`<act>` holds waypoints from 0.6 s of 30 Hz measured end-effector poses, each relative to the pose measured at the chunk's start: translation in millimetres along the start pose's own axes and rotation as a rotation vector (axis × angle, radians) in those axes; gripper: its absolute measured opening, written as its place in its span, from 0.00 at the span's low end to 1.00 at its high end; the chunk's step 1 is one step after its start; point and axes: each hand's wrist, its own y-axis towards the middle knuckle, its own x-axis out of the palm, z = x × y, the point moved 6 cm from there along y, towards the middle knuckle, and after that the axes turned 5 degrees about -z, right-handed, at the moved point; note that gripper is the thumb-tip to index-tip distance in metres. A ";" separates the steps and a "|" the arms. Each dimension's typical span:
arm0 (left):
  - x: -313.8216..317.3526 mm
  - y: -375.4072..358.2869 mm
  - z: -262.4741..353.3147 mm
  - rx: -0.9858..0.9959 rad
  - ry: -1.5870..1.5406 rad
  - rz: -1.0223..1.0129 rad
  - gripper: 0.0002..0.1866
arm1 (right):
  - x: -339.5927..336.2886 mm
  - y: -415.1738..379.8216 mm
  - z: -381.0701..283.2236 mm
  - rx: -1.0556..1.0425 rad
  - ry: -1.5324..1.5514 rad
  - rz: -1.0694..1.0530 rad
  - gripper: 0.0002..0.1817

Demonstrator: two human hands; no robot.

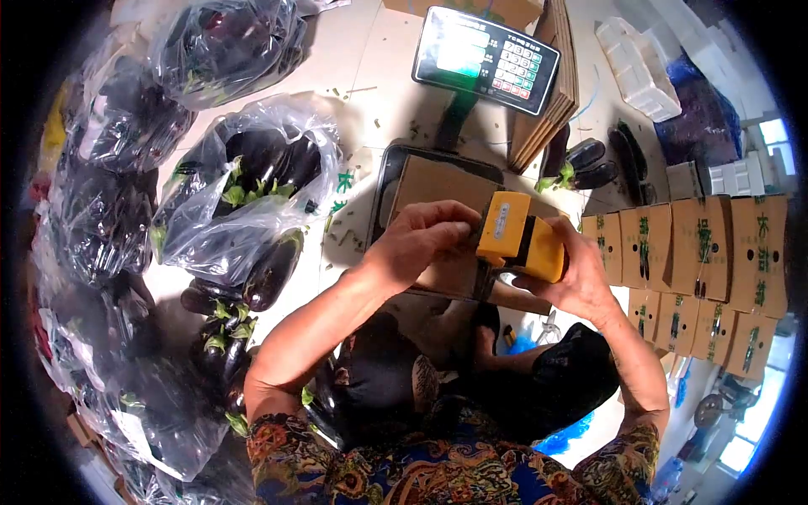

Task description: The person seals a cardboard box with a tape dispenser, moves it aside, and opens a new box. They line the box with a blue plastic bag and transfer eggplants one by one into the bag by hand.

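My right hand (581,265) is wrapped round a boxy yellow tool (505,225) with a black band and a small label; its exact kind I cannot make out. My left hand (421,240) is beside the tool's left end, with thumb and fingers pinched together. Whatever is between those fingers is too small to name. Below both hands, a flat brown cardboard piece or box (438,189) rests on the black platform of a scale (389,168). The scale's lit display panel (486,59) stands behind it.
An open plastic bag of eggplants (278,164) stands to the left, with loose eggplants (273,269) beside it. Wrapped bags of eggplants (109,215) line the far left. Stacked printed cartons (703,244) stand at right. Several eggplants (589,160) lie near leaning cardboard (547,93).
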 end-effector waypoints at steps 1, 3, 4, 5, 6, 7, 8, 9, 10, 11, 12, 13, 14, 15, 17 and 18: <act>0.6 -0.9 0.3 -0.012 -0.030 -0.016 0.12 | 0.7 0.3 -0.3 0.003 -0.002 -0.001 0.37; 1.2 -4.7 6.1 -0.030 -0.087 -0.041 0.11 | 2.7 3.6 -1.9 0.000 -0.006 -0.007 0.37; -0.3 -5.8 6.4 -0.007 -0.066 -0.053 0.11 | 4.6 5.2 -1.7 0.020 -0.027 -0.020 0.37; -1.1 -6.1 5.5 0.014 -0.045 -0.066 0.11 | 5.9 5.8 -1.1 0.042 -0.049 -0.032 0.37; -1.9 -6.1 4.2 0.035 -0.023 -0.082 0.11 | 6.8 5.4 -0.2 0.066 -0.071 -0.043 0.38; -3.8 -5.6 -0.2 0.010 -0.112 -0.090 0.11 | 7.0 4.9 0.0 0.055 -0.073 -0.042 0.38; -6.3 -4.7 -4.9 -0.013 -0.201 -0.096 0.11 | 7.5 4.9 1.1 0.043 -0.076 -0.042 0.38; -9.1 -4.1 -10.0 -0.037 -0.289 -0.101 0.11 | 8.4 5.3 0.8 0.030 -0.077 -0.042 0.38; -11.3 -3.9 -14.8 -0.022 -0.342 -0.128 0.11 | 9.7 5.4 -0.7 0.036 -0.070 -0.055 0.38; -14.0 -3.3 -20.2 -0.007 -0.393 -0.156 0.11 | 10.7 5.4 -2.6 0.043 -0.062 -0.065 0.38; -13.7 -3.4 -21.3 0.006 -0.444 -0.186 0.11 | 11.2 4.8 -4.1 0.052 -0.054 -0.074 0.38; -15.8 -3.4 -23.5 -0.003 -0.423 -0.156 0.11 | 11.4 4.3 -5.0 0.069 -0.052 -0.077 0.37; -16.8 -4.0 -24.5 -0.011 -0.402 -0.126 0.11 | 11.5 4.1 -6.3 0.085 -0.051 -0.082 0.37; -16.9 -5.7 -22.9 -0.018 -0.381 -0.095 0.12 | 11.9 4.2 -7.5 0.100 -0.049 -0.087 0.36; -12.6 -10.0 -12.3 -0.027 -0.285 -0.079 0.11 | 11.2 5.7 -11.8 0.069 -0.094 -0.084 0.35; -11.4 -11.0 -9.2 -0.032 -0.236 -0.073 0.11 | 10.8 6.3 -13.8 0.054 -0.117 -0.081 0.34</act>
